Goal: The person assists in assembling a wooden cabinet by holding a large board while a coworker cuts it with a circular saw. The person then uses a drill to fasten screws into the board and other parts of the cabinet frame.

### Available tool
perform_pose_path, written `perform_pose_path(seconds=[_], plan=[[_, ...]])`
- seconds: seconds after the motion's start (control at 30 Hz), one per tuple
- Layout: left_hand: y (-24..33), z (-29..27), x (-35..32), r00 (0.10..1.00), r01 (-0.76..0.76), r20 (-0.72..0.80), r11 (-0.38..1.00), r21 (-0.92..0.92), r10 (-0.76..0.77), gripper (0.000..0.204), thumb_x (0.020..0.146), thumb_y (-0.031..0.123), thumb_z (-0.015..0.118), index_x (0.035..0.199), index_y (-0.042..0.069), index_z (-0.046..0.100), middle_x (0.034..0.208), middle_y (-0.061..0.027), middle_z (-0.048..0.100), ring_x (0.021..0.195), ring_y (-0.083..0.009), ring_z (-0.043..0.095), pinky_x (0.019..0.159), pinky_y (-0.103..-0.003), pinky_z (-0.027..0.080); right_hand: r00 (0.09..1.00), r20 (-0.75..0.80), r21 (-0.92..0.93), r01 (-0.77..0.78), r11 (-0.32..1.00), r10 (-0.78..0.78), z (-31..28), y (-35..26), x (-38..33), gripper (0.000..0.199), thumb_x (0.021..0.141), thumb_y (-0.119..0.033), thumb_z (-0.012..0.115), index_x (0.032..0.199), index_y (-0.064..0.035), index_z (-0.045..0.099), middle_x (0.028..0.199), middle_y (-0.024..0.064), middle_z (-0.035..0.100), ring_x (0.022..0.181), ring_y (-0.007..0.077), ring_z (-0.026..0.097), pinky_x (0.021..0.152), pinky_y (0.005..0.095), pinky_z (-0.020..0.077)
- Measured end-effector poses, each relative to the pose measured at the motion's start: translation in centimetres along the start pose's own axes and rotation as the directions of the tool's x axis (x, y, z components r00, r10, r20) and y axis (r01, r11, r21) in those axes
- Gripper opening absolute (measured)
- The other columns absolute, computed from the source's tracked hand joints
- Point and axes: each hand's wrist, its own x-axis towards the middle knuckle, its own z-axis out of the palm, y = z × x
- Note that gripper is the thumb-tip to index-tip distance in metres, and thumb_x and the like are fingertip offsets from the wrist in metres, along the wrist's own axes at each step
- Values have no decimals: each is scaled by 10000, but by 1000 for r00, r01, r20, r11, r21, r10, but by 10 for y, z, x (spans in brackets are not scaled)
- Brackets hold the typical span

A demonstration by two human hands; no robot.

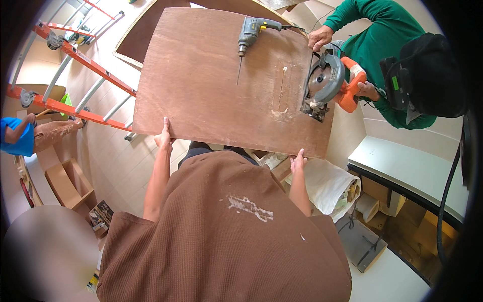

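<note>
A brown plywood board point(201, 75) lies flat in front of me. My left hand point(163, 137) grips its near edge close to the left corner, thumb on top and fingers mostly hidden underneath. Further right, my right hand point(298, 162) holds the same edge, also with fingers partly hidden below. A grey corded drill point(250, 36) with a long bit rests on the board's far half. At the right, a co-worker in a green sleeve point(370, 15) has both hands on an orange and grey circular saw point(327, 83), which sits on the board beside a slot-like cut point(283, 90).
An orange ladder point(95, 68) stands at the left, near another person in a blue shirt point(19, 136). Cardboard boxes point(70, 183) lie on the floor at left. At right are a white sack point(327, 186) and a pale-topped cabinet point(402, 166). A curved wooden piece point(138, 38) lies behind the board.
</note>
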Motion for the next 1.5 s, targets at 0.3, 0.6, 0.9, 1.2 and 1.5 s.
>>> perform_pose_path(seconds=[0.3, 0.6, 0.9, 1.2, 1.5], plan=[[2, 1, -2, 1000, 11, -9, 1000, 12, -11, 697, 715, 456, 775, 1073, -99, 555, 981, -171, 621, 777, -247, 650, 582, -391, 586, 1000, -7, -3, 1, 1000, -1, 2, -2, -5, 606, 920, -344, 559, 1296, -6, 226, 1348, 185, 378, 1129, 357, 516, 926, 559, 458], [2, 0, -2, 1000, 6, -14, 1000, 26, -6, 701, 711, 455, 779, 1059, -112, 555, 964, -172, 623, 754, -243, 646, 560, -375, 579, 1000, -3, 7, 6, 1000, -6, 1, -3, -6, 582, 923, -345, 553, 1290, -16, 243, 1333, 182, 386, 1128, 354, 514, 923, 551, 462], [0, -1, 3, 1000, 21, 14, 1000, 19, -21, 662, 713, 455, 779, 1008, -103, 579, 932, -168, 625, 721, -232, 645, 518, -354, 570, 1000, -15, 0, 0, 1000, 0, 3, 0, -6, 560, 931, -330, 544, 1288, -18, 246, 1312, 180, 415, 1118, 354, 523, 913, 540, 476], [-1, -3, 9, 998, 49, 48, 998, 25, -50, 670, 707, 462, 781, 1005, -103, 577, 924, -168, 624, 693, -230, 642, 494, -343, 557, 1000, -18, -59, 12, 998, -14, -1, 4, 1, 624, 916, -368, 559, 1305, -27, 211, 1338, 179, 391, 1132, 356, 514, 912, 526, 473], [6, 0, -7, 998, 41, 35, 998, 46, -42, 712, 707, 491, 768, 1075, -83, 565, 1002, -166, 616, 819, -259, 641, 650, -409, 574, 1000, 31, 11, -1, 1000, 0, -2, 3, -3, 653, 922, -362, 551, 1335, -27, 173, 1358, 175, 363, 1158, 350, 494, 925, 531, 463]])
